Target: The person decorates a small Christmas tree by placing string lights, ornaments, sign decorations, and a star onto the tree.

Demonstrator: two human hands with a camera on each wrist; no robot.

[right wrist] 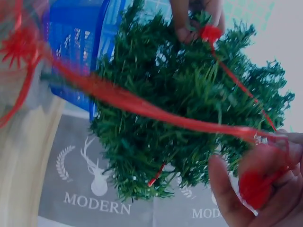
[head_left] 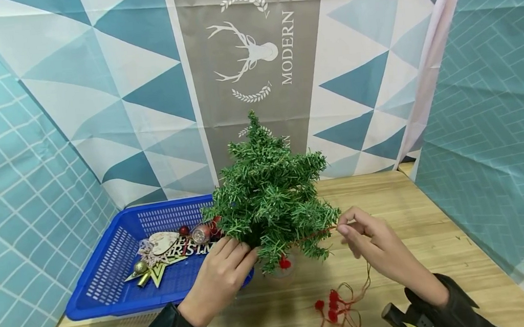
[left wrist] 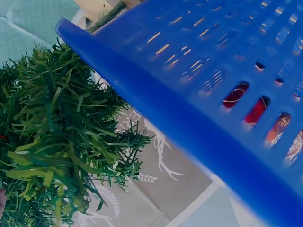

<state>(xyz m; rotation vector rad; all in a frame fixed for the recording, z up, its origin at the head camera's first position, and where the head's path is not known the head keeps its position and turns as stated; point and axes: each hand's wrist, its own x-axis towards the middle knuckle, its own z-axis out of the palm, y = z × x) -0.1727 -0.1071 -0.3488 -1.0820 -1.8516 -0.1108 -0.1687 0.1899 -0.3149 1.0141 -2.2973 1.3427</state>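
A small green artificial Christmas tree (head_left: 274,203) stands on the table. At its lower left, my left hand (head_left: 224,277) has its fingers among the branches; in the right wrist view they pinch a branch tip beside a red pompom (right wrist: 210,33). My right hand (head_left: 376,241), right of the tree, pinches a red cord (right wrist: 241,90) that runs taut to that pompom. More red cords with pompoms (head_left: 333,306) trail from the right hand onto the table. Another pompom (right wrist: 254,189) lies against the right hand's fingers. Branches hide part of the left fingertips.
A blue plastic basket (head_left: 113,272) left of the tree holds a gold star (head_left: 158,272), a wooden heart (head_left: 163,242), Christmas lettering (head_left: 190,249) and small baubles. The wooden table (head_left: 409,208) ends at hanging printed cloths behind and at both sides.
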